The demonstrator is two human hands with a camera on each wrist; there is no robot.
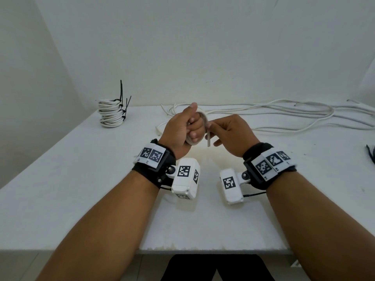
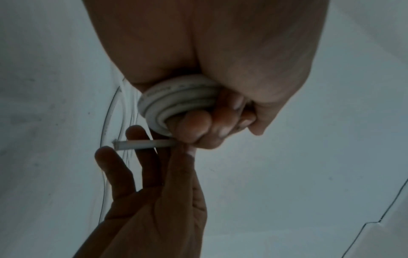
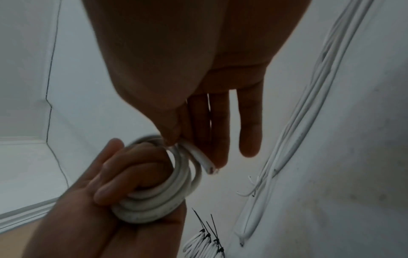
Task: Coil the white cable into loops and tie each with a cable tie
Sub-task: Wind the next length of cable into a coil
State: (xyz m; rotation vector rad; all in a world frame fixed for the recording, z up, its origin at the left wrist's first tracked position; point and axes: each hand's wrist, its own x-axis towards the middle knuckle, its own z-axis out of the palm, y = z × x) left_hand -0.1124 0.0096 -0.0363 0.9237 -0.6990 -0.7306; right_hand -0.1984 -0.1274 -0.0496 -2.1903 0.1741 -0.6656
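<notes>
Both forearms reach forward over the white worktop (image 1: 71, 179), each wrist strapped with a black band carrying a white camera block, and the hands meet raised above its middle. The left hand (image 1: 182, 126) is a fist turned thumb-up, fingers curled through a small coil of round white plastic-sheathed cable (image 3: 159, 200) of about three turns, gripping it against the palm. The right hand (image 1: 233, 132) pinches the short free cable end (image 1: 208, 138) between thumb and forefinger just beside the coil, the stub pointing down toward the person, while its other fingers (image 3: 250, 132) stretch out straight and loose. From the left wrist view the stub (image 2: 143, 144) juts sideways past the right fingers; whether it touches them there is hard to tell in the dim picture. Behind the hands, loose lengths of white cable (image 1: 284, 112) sprawl along the far edge against the wall and out to the right. At the far left corner stands a stack of finished white cable coils bound with black cable ties (image 1: 111, 114), well apart from the hands. A few dark cable ties (image 1: 370, 154) lie at the right edge. The near half of the worktop under the forearms is bare surface up to its front edge.
</notes>
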